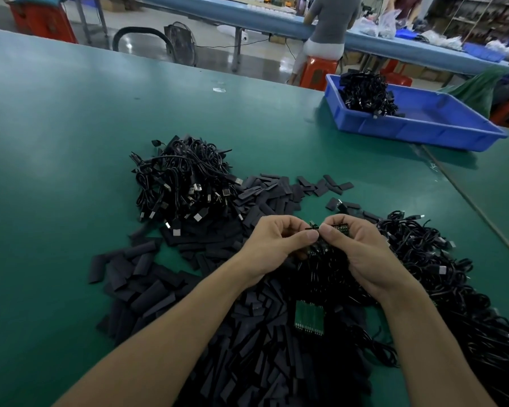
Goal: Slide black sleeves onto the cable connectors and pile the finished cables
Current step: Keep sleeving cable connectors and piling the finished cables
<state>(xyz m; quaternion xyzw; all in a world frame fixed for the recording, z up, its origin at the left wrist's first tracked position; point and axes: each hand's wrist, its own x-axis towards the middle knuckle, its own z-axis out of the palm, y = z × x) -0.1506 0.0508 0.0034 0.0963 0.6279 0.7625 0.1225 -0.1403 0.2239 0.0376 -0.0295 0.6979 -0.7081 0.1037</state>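
Observation:
My left hand [276,242] and my right hand [354,248] meet above the green table, fingers curled, pinching a small green connector board [313,225] between them. Black cable hangs down under both hands. Whether a sleeve sits on the board is hidden by my fingers. Loose flat black sleeves [165,277] are spread under my arms and to the left. A pile of black cables with USB plugs [185,183] lies beyond my left hand. More tangled cables [441,268] lie to the right. A green board strip [309,317] rests among the sleeves.
A blue plastic tray [441,127] holding a bundle of black cables [365,92] stands at the far right of the green table [56,142]. Behind it a person sits on an orange stool [318,70] at another bench. A seam runs along the table's right side.

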